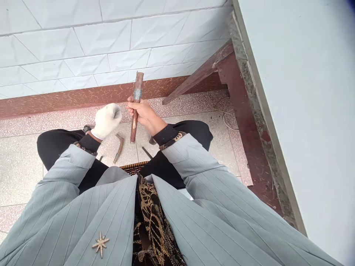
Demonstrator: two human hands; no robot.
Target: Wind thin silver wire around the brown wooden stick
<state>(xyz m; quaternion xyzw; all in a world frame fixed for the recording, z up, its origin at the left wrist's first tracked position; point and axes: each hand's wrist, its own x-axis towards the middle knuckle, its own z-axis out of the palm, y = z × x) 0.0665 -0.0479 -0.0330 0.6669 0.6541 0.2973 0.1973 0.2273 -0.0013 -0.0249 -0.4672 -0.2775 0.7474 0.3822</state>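
My right hand is bare and wrapped round a brown wooden stick, held nearly upright in front of me. A band of grey wire is wound round the stick just above my fingers. My left hand, in a white glove, is curled into a fist beside the stick and apart from it; nothing shows in it. Both arms wear grey pinstriped sleeves.
On the speckled floor between my knees lie a short bent wooden piece and a thin dark rod. A woven basket rim sits at my lap. A dark red wooden frame and a white wall stand to the right.
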